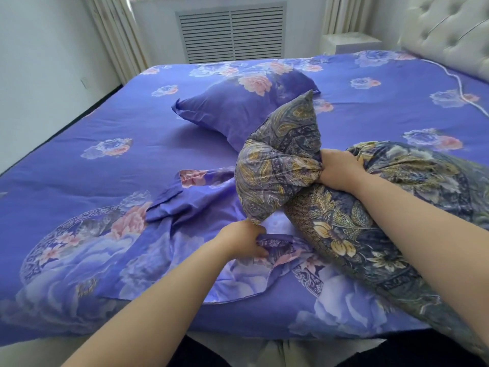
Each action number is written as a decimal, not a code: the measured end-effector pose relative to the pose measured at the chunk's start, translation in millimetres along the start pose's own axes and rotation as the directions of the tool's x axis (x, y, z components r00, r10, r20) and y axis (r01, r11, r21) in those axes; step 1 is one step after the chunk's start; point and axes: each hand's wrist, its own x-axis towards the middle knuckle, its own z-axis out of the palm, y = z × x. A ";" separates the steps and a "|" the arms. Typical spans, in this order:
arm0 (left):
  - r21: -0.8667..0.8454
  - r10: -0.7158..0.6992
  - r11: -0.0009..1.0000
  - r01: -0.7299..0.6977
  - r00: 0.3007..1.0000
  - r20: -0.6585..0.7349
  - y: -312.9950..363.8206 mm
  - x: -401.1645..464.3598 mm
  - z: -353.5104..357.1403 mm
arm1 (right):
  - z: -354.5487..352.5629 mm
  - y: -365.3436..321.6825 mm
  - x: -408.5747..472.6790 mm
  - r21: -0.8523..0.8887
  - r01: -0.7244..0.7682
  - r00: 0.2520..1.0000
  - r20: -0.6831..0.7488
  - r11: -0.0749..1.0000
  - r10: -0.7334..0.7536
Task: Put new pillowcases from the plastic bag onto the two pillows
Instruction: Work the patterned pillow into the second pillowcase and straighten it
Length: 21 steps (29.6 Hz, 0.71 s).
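Where right hand [340,169] grips pillow [344,207], fingertips hidden in folds.

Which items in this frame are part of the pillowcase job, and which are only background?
Part of the job:
- paisley pillow, gripped by the right hand
- loose purple pillowcase, edge held by the left hand
- covered pillow, lying farther back on the bed

Background:
- floral bedspread
- tufted headboard
- vent grille
- curtains
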 end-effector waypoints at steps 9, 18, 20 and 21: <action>-0.305 0.172 0.929 -0.208 0.975 -0.141 -3.1 -40.0 -54.9 | 14.6 -5.9 -28.3 -0.418 0.105 0.991 -0.028 0.903 -0.128; 0.107 0.094 0.987 -0.117 0.976 0.199 -15.2 -31.5 -99.1 | 12.9 -20.0 -52.6 -0.203 0.202 0.979 0.051 0.958 -0.195; 0.233 0.057 0.966 -0.111 0.972 0.229 -21.8 -36.0 -107.0 | 12.2 -22.5 -56.1 -0.187 0.223 0.975 0.052 0.957 -0.217; 0.298 0.043 0.947 -0.121 0.966 0.256 -23.6 -36.9 -111.2 | 13.1 -24.9 -58.3 -0.175 0.230 0.973 0.044 0.957 -0.226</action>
